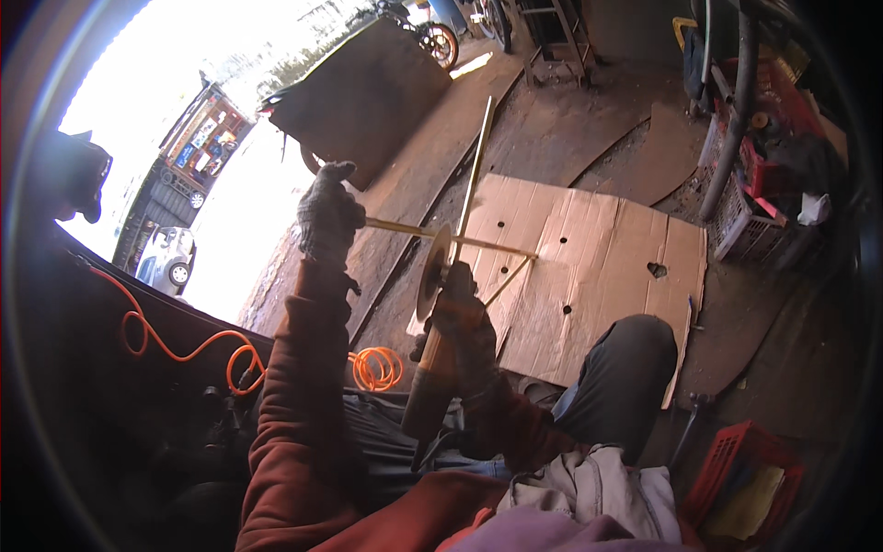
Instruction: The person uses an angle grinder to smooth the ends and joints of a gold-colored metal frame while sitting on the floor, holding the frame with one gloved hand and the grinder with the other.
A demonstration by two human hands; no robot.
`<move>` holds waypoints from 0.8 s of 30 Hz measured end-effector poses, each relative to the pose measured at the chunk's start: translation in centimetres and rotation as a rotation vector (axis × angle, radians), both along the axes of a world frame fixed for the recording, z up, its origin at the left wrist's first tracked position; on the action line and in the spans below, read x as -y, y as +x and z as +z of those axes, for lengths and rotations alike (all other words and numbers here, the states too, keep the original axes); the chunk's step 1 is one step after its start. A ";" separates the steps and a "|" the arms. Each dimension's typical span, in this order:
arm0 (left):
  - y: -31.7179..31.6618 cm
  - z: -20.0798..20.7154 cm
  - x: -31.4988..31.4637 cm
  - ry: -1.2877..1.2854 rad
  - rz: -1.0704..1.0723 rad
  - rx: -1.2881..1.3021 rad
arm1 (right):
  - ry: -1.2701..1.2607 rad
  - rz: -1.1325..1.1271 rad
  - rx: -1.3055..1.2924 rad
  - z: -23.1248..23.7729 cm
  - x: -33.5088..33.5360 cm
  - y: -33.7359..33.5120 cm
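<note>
Grinder (pixel 432 368) — right hand (pixel 457 317) gripping | left hand (pixel 328 216) raised, clenching rod (pixel 405 228)

Thin yellowish metal rod frame (pixel 460 241) hanging crosswise mid-air above cardboard; dusty angle grinder (pixel 430 368) tilting upright, round disc touching the rod.

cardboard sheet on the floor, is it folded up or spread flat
Spread flat. The cardboard sheet lies opened out on the workshop floor, creases and several punched holes showing, under the thin metal rods.
</note>
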State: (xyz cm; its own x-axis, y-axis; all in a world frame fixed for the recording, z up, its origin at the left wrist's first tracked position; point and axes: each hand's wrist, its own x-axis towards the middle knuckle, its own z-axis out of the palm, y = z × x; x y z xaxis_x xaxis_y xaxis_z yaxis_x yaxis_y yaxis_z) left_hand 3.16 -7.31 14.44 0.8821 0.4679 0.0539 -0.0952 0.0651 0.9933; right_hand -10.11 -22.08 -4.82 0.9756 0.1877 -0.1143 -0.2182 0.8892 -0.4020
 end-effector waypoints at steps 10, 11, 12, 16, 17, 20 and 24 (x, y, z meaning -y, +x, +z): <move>-3.4 -2.7 -4.4 0.824 -0.189 0.125 | -0.160 0.028 0.038 2.4 -1.9 -1.8; -3.4 -2.9 -4.6 0.517 -0.172 0.145 | -0.190 0.054 0.058 3.2 -1.5 -1.8; -2.9 -3.5 -4.4 0.200 -0.164 0.159 | -0.228 0.065 0.071 3.3 -1.0 -1.4; -4.0 -3.7 -4.0 0.072 -0.118 0.186 | -0.683 0.131 0.336 1.0 -3.2 -0.3; -3.6 -4.4 -4.3 0.061 -0.127 0.177 | -0.613 0.063 0.312 0.3 -3.5 -0.4; -4.1 -4.3 -5.4 0.124 -0.169 0.207 | -0.533 -0.004 0.338 0.3 -3.9 -0.2; -4.7 -4.8 -7.9 0.153 -0.110 0.104 | -1.148 -0.245 0.648 -0.4 -3.8 1.2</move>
